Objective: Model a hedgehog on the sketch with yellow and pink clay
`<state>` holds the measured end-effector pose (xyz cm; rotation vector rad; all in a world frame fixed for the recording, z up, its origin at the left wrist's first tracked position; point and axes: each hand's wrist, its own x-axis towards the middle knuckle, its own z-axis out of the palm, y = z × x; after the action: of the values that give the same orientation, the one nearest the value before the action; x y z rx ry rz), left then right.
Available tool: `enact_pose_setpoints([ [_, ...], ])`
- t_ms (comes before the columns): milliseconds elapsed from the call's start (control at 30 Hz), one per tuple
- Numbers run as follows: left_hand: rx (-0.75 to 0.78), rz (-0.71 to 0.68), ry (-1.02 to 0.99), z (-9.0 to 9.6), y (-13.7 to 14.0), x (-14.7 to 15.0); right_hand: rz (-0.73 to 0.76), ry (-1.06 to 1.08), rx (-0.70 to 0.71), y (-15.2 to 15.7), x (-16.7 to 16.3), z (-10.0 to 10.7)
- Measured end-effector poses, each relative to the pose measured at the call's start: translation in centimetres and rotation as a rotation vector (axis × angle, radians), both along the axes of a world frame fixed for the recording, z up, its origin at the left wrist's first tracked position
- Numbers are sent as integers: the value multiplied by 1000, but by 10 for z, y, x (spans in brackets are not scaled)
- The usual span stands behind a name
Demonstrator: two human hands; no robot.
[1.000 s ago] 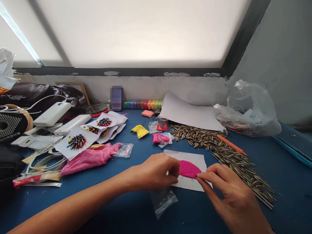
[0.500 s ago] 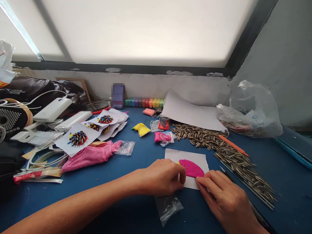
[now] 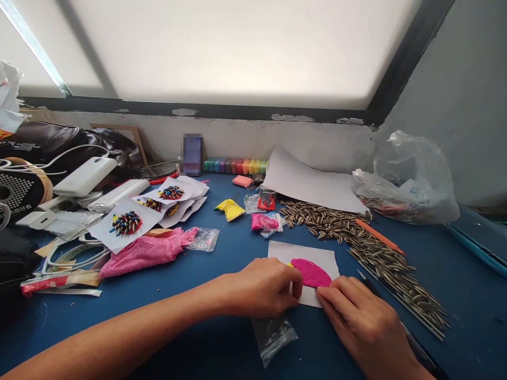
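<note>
A flat oval of bright pink modelling clay [image 3: 311, 273] lies on a small white paper card [image 3: 322, 255], with a bit of yellow at its left end. My left hand [image 3: 267, 287] rests over the card's left side, fingers curled and closed, their tips partly hidden. At the clay's lower right edge, my right hand [image 3: 362, 319] has its thumb and fingers pinched together. Something small and dark shows at those fingertips, too small to name. An opened clear plastic bag [image 3: 274, 338] lies beneath my left hand.
Striped sunflower seeds [image 3: 396, 272] spread along the right, with an orange pencil-like stick [image 3: 380, 236] on them. Packets of yellow clay [image 3: 230, 209] and pink clay [image 3: 264, 222] lie behind the card. Finished-looking seed-covered cards [image 3: 125, 226] and a pink towel [image 3: 148, 253] are at left.
My right hand has shifted very slightly left along the clay's lower edge. My left hand, the card and the clay look the same.
</note>
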<state>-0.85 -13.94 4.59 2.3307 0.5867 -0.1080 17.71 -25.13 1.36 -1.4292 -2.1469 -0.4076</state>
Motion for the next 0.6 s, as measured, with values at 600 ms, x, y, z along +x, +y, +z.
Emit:
enact_pose_setpoints([
  [600, -8, 0, -11, -1, 1, -1, -1, -167, 52, -5, -3, -1],
])
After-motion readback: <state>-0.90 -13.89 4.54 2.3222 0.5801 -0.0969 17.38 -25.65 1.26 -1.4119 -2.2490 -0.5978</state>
